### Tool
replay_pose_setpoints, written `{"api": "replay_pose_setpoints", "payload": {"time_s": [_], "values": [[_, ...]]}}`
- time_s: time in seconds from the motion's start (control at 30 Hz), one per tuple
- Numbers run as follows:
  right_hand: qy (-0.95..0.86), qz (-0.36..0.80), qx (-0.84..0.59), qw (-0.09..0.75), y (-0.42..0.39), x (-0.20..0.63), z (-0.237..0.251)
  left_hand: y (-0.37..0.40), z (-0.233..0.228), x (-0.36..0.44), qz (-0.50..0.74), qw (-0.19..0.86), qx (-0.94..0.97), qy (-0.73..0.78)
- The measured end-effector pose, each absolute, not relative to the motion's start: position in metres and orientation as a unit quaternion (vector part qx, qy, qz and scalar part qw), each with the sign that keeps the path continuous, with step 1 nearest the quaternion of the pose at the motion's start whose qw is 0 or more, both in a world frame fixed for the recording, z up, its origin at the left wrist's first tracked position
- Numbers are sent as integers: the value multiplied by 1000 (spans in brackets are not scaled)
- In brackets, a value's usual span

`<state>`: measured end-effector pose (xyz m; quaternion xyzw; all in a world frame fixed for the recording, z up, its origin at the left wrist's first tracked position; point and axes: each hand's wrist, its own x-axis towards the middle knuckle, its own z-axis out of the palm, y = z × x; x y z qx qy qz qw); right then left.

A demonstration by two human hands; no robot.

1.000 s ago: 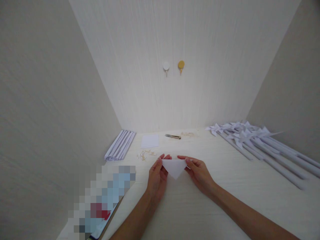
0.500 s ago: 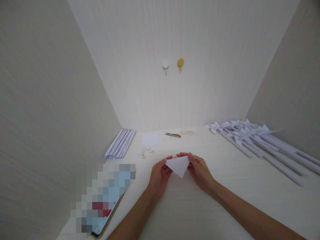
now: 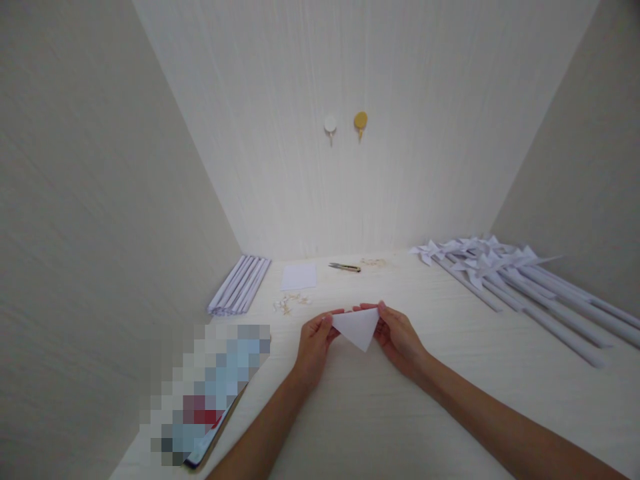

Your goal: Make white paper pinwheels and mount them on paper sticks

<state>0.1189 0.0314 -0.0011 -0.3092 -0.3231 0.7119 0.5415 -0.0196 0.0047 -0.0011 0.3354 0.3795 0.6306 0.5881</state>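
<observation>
You've got the folded paper triangle (image 3: 357, 327) pinched btwn left hand (image 3: 315, 340) & right hand (image 3: 400, 340), fingers closed on its corners, just in front of the scissors (image 3: 345, 267); keep edges aligned, crease w/ firm thumb pressure.

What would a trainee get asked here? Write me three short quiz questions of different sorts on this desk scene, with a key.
1. True or false: the folded paper triangle is held by both the left hand and the right hand.
2. What lies along the right side of the desk? A) paper pinwheels on sticks B) books C) cups
3. Fill in: the scissors lie at the back of the desk, to the right of the flat ____ sheet.

Key: 1 true. 2 A. 3 white.
</observation>
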Motion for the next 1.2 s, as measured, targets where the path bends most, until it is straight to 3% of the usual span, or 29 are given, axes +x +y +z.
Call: {"api": "replay_pose_setpoints", "payload": {"time_s": [0.8,1.03,1.2], "values": [[-344,745,-279,499,31,121,-1,4,3,-25,594,618,365,364],[-483,545,-393,561,36,126,-5,3,1,-24,575,563,390,448],[-552,474,-420,541,43,133,-8,0,6,-28,466,549,507,473]]}}
